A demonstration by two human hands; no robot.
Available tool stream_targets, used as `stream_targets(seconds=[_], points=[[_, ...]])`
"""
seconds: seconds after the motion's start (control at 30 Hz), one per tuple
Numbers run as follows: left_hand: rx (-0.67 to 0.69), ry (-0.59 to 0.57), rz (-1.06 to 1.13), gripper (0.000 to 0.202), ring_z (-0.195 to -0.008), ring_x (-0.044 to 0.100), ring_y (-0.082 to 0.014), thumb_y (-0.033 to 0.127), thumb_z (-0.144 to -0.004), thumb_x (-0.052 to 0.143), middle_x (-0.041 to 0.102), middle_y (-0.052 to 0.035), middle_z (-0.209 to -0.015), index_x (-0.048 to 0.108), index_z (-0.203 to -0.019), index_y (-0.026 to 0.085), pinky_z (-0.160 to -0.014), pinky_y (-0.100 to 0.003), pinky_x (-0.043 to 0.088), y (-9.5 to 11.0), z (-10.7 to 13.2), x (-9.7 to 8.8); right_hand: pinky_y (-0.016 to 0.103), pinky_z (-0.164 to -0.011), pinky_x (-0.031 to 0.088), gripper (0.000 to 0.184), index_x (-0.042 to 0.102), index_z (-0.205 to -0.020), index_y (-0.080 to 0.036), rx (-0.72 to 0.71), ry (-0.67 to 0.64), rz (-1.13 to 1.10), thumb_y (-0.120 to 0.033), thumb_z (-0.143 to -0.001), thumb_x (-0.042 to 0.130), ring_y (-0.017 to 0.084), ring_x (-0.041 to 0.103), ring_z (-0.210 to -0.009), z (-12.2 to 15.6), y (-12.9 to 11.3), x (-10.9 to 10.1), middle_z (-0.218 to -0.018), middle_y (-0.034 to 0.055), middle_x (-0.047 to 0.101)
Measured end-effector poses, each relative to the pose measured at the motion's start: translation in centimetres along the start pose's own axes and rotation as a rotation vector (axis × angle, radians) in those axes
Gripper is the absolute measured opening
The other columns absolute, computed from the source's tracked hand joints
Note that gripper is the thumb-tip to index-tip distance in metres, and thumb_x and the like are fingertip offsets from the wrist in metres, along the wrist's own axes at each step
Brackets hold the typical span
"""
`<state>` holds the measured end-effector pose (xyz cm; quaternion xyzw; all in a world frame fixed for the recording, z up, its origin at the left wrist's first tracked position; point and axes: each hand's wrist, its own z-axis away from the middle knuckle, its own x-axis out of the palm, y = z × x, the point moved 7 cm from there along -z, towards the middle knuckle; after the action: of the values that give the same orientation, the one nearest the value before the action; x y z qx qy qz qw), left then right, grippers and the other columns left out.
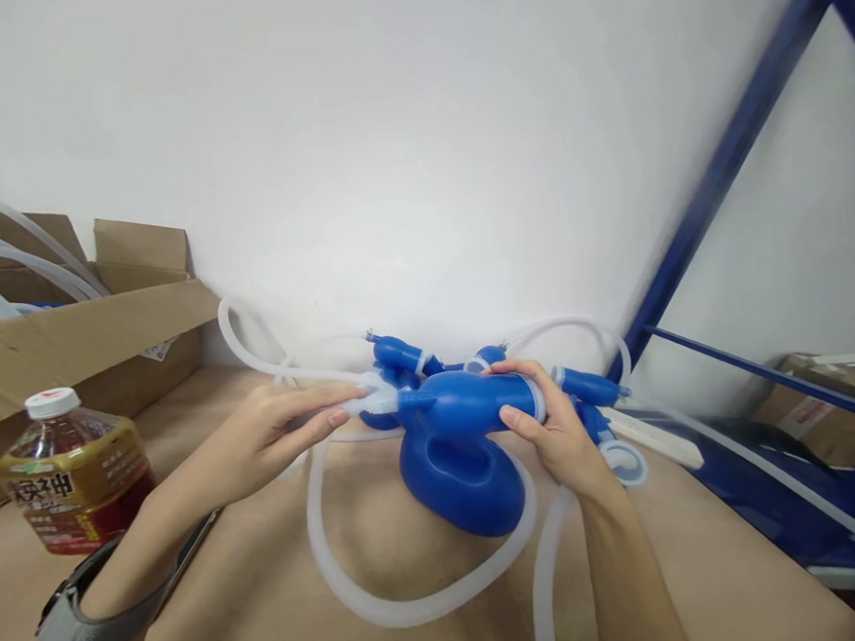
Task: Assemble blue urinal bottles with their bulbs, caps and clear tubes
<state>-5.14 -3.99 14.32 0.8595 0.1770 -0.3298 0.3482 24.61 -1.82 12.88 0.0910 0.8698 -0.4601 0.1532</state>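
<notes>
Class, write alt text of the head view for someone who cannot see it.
A person's left hand pinches a translucent connector at one end of a blue vessel, while the right hand holds the other end near its white rim. More blue vessels lie nearby; a drink bottle and an open cardboard box stand at left.
</notes>
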Motion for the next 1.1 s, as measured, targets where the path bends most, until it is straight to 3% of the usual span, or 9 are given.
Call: stream_targets(seconds=[0.2, 0.37, 0.63, 0.8, 0.93, 1.1], points=[[0.022, 0.002, -0.029, 0.036, -0.110, 0.076, -0.0278, 0.047, -0.104, 0.054, 0.079, 0.0007, -0.125, 0.075, -0.130, 0.036, -0.103, -0.037, 0.056, -0.2, 0.2, 0.1, 0.033, -0.085, 0.059, 0.040, 0.065, -0.122, -0.030, -0.062, 0.003, 0.027, -0.049, -0.088, 0.074, 0.025, 0.069, -0.107, 0.1, -0.4, -0.5, -0.125, 0.0043, 0.069], [0.041, 0.020, -0.010, 0.034, -0.109, 0.076, -0.0286, 0.048, -0.103, 0.055, 0.079, 0.0002, -0.125, 0.076, -0.128, 0.037, -0.102, -0.037, 0.057, -0.2, 0.3, 0.1, 0.036, -0.098, 0.055, 0.038, 0.070, -0.120, -0.030, -0.110, -0.041, 0.064, -0.051, -0.088, 0.075, 0.028, 0.064, -0.121, 0.1, -0.5, -0.4, -0.127, 0.0048, 0.069], [0.016, -0.076, -0.089, 0.038, -0.090, 0.076, -0.0260, 0.048, -0.105, 0.051, 0.082, -0.0011, -0.109, 0.071, -0.136, 0.038, -0.078, -0.031, 0.058, 0.0, 0.7, 1.3, 0.045, -0.107, 0.050, 0.036, 0.074, -0.114, -0.030, -0.199, -0.085, 0.069, -0.056, -0.089, 0.074, 0.030, 0.062, -0.123, 0.2, -0.9, -0.1, -0.125, 0.0073, 0.068], [0.127, -0.037, -0.207, 0.033, -0.058, 0.066, -0.0178, 0.046, -0.105, 0.052, 0.077, 0.0009, -0.077, 0.074, -0.128, 0.035, -0.056, -0.026, 0.045, 2.0, 1.2, 2.3, 0.046, -0.099, 0.053, 0.034, 0.075, -0.102, -0.028, -0.261, -0.052, 0.014, -0.058, -0.085, 0.077, 0.029, 0.066, -0.111, 0.3, -1.8, 0.2, -0.115, 0.0076, 0.069], [0.237, 0.048, -0.222, 0.029, -0.052, 0.060, -0.0155, 0.040, -0.107, 0.052, 0.071, 0.0021, -0.070, 0.071, -0.126, 0.032, -0.053, -0.026, 0.039, 4.3, 2.0, 2.0, 0.044, -0.096, 0.055, 0.034, 0.075, -0.096, -0.030, -0.305, -0.013, -0.050, -0.057, -0.079, 0.084, 0.027, 0.067, -0.105, 0.6, -2.9, 0.5, -0.110, 0.0057, 0.071], [0.251, 0.046, -0.253, 0.029, -0.051, 0.059, -0.0163, 0.042, -0.108, 0.048, 0.068, 0.0022, -0.067, 0.071, -0.123, 0.031, -0.052, -0.028, 0.038, 5.5, 2.5, 1.5, 0.048, -0.093, 0.056, 0.039, 0.077, -0.094, -0.030, -0.319, 0.007, -0.009, -0.063, -0.075, 0.085, 0.029, 0.068, -0.098, 1.0, -4.7, 0.8, -0.101, 0.0069, 0.073]])
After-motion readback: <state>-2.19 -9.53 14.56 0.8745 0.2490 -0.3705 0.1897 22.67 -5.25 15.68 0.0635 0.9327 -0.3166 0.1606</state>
